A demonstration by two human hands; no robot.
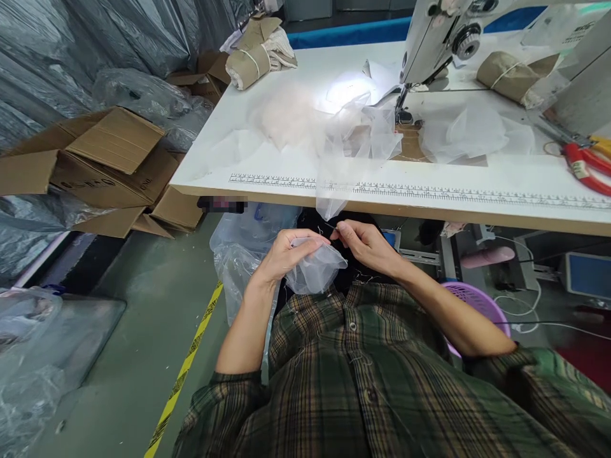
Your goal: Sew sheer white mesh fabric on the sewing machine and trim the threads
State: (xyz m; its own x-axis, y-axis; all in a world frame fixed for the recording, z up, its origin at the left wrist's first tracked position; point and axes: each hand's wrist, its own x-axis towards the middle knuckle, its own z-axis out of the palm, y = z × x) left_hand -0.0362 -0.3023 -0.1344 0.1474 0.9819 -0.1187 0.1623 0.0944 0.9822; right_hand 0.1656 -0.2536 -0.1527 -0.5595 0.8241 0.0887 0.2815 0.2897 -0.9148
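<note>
Nearest me, my green plaid shirt [334, 381] fills the lower part of the view, with loose pale threads on it. Just beyond, in front of the worktop's edge, my left hand [291, 253] has its fingers closed on a gathered piece of sheer white cloth [315, 270]; the fingers of my right hand [365, 245] pinch something thin and dark [330, 225], too small for me to make out. To my right, a purple basket [477, 308] sits below my forearm, and to my left yellow-and-black tape [188, 362] runs across the green floor [143, 299]. The white worktop [272, 156] has a printed ruler [391, 189] along its near side, and a pile of sheer fabric [353, 137] spills over it, one end hanging past the edge. More white pieces [465, 133] lie right of the sewing machine [427, 38], with red-handled scissors [585, 168] at the far right. A tied bundle [248, 65] rests at the back left corner, another [506, 73] behind the white pieces. Off to the left stand open cardboard boxes [114, 140], with silvery plastic sheeting [143, 35] beyond them, and a blue strip [348, 34] follows the worktop's back edge.
</note>
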